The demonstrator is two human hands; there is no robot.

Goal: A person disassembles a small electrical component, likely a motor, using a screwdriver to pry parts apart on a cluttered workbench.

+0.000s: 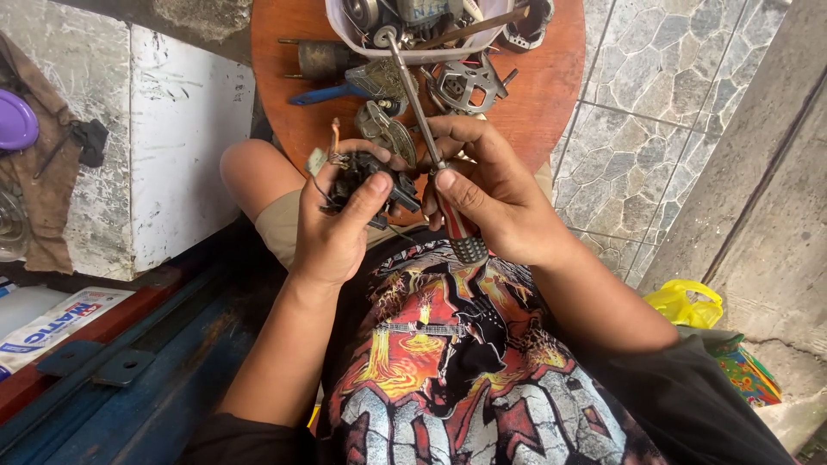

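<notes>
Left hand [332, 228] wrapped tight around a small dark metal part with thin wires [366, 176], thumb pressed on top, held just above the lap. Right hand [491, 202] gripping a long screwdriver with a red and white striped handle [435, 159], fingers curled round the handle, thumb flat on it. Silver shaft slanting up and away over a round brown wooden table [551, 95]. Handle end touching the dark part, close beside the left thumb.

On the table, a white plastic tub [413, 53] full of metal bits, sitting at the far edge. Just below the tub, a tool with a blue handle [323, 93], a grey star-shaped metal plate [469, 84] and a rusty little cylinder [323, 58]. Off to the right on the stone floor, a yellow plastic bag [685, 303].
</notes>
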